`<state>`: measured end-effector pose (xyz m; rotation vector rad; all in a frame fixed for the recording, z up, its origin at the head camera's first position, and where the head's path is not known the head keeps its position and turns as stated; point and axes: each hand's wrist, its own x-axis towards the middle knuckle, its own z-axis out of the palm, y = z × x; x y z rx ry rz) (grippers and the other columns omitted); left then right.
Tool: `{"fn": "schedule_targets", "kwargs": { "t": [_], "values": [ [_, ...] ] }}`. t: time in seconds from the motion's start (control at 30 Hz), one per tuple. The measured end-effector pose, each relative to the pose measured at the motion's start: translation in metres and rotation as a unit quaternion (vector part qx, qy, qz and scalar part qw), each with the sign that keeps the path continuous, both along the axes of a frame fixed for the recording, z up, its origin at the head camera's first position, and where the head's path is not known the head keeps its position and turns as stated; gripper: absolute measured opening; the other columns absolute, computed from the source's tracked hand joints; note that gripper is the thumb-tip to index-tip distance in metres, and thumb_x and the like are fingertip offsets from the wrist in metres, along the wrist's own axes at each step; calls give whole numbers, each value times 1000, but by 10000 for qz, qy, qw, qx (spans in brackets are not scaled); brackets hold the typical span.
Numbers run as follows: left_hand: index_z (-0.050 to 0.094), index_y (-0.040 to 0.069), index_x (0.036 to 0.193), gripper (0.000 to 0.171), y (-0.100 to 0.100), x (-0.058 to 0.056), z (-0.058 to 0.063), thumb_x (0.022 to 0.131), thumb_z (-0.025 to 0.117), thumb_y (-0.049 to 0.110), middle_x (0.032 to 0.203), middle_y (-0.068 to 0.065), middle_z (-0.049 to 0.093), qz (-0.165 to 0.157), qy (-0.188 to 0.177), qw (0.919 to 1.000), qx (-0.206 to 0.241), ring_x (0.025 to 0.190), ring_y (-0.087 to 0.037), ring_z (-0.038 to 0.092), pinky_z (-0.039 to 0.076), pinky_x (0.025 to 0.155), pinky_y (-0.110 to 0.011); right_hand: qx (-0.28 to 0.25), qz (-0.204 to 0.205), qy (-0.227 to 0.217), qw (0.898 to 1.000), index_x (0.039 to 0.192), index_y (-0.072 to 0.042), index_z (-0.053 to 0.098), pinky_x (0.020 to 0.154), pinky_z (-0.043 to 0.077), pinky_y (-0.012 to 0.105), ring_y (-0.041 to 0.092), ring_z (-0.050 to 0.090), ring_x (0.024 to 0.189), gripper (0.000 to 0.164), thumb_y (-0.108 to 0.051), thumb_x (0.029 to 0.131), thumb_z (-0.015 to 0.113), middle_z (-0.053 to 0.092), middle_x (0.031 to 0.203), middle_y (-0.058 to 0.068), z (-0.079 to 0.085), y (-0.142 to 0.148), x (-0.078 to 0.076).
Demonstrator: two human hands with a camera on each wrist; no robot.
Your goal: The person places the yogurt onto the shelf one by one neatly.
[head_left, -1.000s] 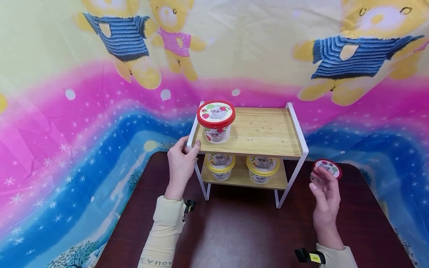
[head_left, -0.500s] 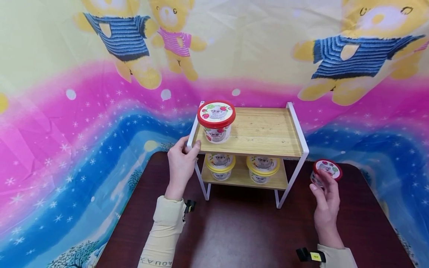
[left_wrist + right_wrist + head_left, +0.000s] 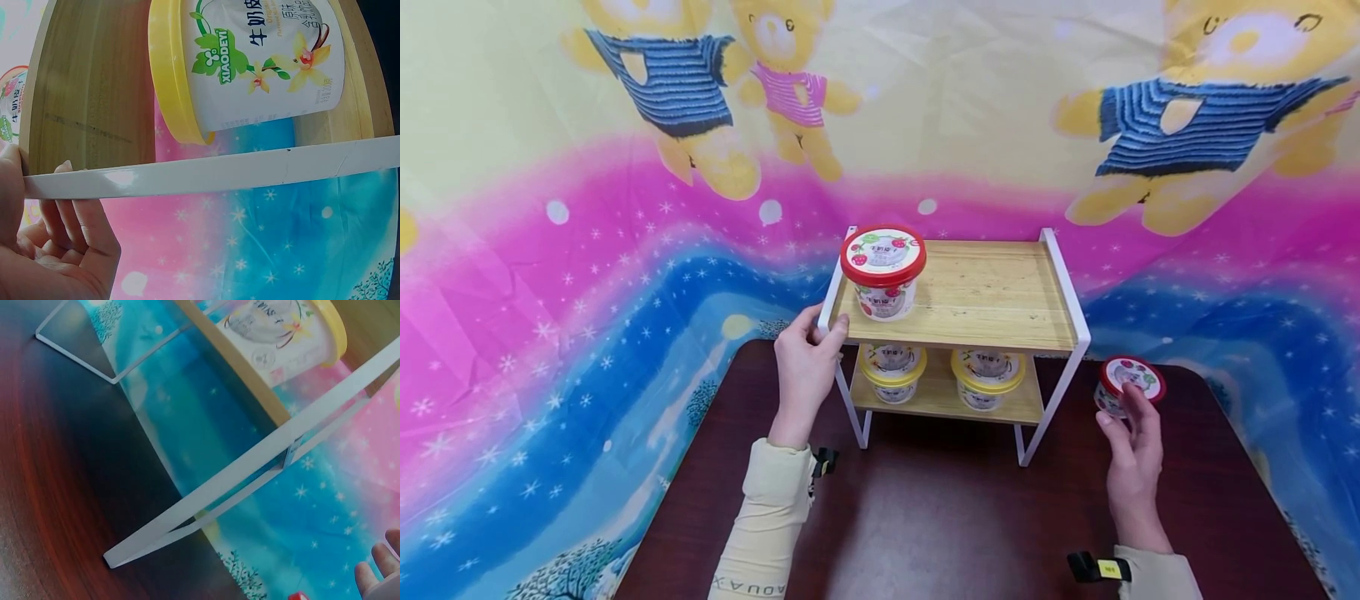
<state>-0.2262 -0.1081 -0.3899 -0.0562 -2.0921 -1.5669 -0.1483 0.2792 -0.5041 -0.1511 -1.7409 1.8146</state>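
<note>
My left hand (image 3: 805, 367) grips the front left corner of a two-tier wooden shelf (image 3: 992, 292) with a white metal frame. In the left wrist view its fingers (image 3: 94, 231) curl round the white bar (image 3: 206, 170). My right hand (image 3: 1135, 471) is just in front of a red-lidded tub (image 3: 1131, 372) standing on the table to the right. Its fingers are relaxed and partly cover the tub; whether they touch it I cannot tell. Another red-lidded tub (image 3: 883, 271) with strawberry pictures stands upright at the left of the top tier.
Two yellow-lidded tubs, one left (image 3: 893, 372) and one right (image 3: 988, 379), stand on the lower tier. The shelf rests on a dark red-brown table (image 3: 917, 517). A curtain (image 3: 970, 108) printed with bears hangs close behind.
My right hand has drawn slightly back and right from the red-lidded tub, so more of the tub shows. My left hand and the shelf have stayed still.
</note>
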Motion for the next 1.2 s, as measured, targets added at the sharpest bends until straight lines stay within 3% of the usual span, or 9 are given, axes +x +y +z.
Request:
{"fn": "schedule_targets", "kwargs": {
  "t": [0.37, 0.77, 0.97, 1.2],
  "values": [
    [72, 10, 124, 35, 0, 0, 0, 94, 76, 27, 64, -9, 53, 14, -6, 10000, -13, 53, -20, 62, 57, 51, -37, -4, -237, -429, 9988, 151, -12, 45, 99, 41, 12, 24, 44, 134, 55, -4, 99, 61, 43, 151, 6, -9, 12, -6],
    [72, 10, 123, 35, -1, -1, 0, 94, 75, 28, 64, -10, 54, -8, 2, 10000, 19, 54, -21, 62, 56, 50, -37, 176, -450, -928, 9945, 155, -16, 39, 100, 40, 11, 27, 43, 137, 62, -11, 99, 66, 38, 156, 11, -8, 30, -20],
    [72, 10, 124, 35, -1, -2, 0, 93, 75, 28, 64, -9, 54, -14, -8, 10000, 47, 54, -21, 62, 57, 50, -37, 435, -590, -1072, 9915, 156, -16, 38, 115, 30, 28, 26, 34, 145, 63, -14, 99, 66, 37, 156, 10, -5, 38, -27],
    [72, 10, 124, 35, 0, -1, 0, 94, 75, 28, 64, -9, 54, -7, -11, 10000, 31, 54, -21, 62, 57, 51, -35, 569, -662, -1445, 9856, 158, -21, 35, 119, 27, 39, 27, 31, 148, 66, -21, 100, 66, 34, 159, 6, 1, 51, -35]
  ]
}}
